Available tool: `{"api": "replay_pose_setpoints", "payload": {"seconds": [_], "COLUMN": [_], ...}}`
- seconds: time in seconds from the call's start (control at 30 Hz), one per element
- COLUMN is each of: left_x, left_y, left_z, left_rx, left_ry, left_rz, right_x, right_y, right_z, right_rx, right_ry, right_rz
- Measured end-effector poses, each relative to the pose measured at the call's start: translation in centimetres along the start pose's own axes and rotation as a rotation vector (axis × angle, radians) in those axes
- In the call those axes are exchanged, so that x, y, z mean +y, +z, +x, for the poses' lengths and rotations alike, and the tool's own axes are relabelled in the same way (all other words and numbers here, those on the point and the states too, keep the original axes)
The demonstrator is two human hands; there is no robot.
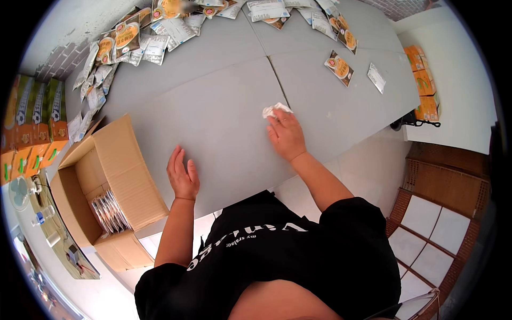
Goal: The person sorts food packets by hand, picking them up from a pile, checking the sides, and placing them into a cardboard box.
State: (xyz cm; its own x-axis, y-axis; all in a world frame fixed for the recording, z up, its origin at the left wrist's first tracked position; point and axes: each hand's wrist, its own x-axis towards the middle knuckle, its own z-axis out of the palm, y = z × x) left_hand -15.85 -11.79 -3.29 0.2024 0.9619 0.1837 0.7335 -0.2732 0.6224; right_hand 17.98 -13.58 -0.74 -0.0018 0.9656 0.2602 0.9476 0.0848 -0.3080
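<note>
My right hand (287,134) presses a crumpled white tissue or cloth (276,109) onto the grey tabletop (224,104), beside a dark seam between table panels. Nothing is in my left hand (183,173), whose fingers are a little apart; it is over the near left part of the table. Left of it stands an open cardboard box (126,172) with a row of upright sachets (111,212) inside. Toward the right of the tabletop lie a brown printed sachet (339,68) and a silvery white sachet (376,78), apart from each other.
Piles of sachets (176,31) line the far and left table edges. Orange and green cartons (34,116) stand at the left, and orange cartons (426,86) beyond the right edge. A side table (66,240) holds a bottle. Brown crates with white panels (422,216) are at the lower right.
</note>
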Motion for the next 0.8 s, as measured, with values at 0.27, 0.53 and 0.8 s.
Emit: {"api": "replay_pose_setpoints", "payload": {"seconds": [0.27, 0.53, 0.8], "left_x": [0.0, -0.5, 2.3], "left_y": [0.3, 0.2, -2.2], "left_z": [0.2, 0.2, -3.8], "left_rx": [0.007, 0.028, -0.068], "left_ry": [0.033, 0.033, 0.038], "left_rz": [0.062, 0.013, -0.187], "right_x": [-6.3, -4.9, -5.7], "right_y": [-1.0, -2.4, -7.0], "right_z": [-8.3, -9.4, -1.4], "right_rx": [-0.141, -0.090, 0.068], "right_ry": [-0.175, 0.043, 1.157], "right_rz": [0.154, 0.266, 1.908]}}
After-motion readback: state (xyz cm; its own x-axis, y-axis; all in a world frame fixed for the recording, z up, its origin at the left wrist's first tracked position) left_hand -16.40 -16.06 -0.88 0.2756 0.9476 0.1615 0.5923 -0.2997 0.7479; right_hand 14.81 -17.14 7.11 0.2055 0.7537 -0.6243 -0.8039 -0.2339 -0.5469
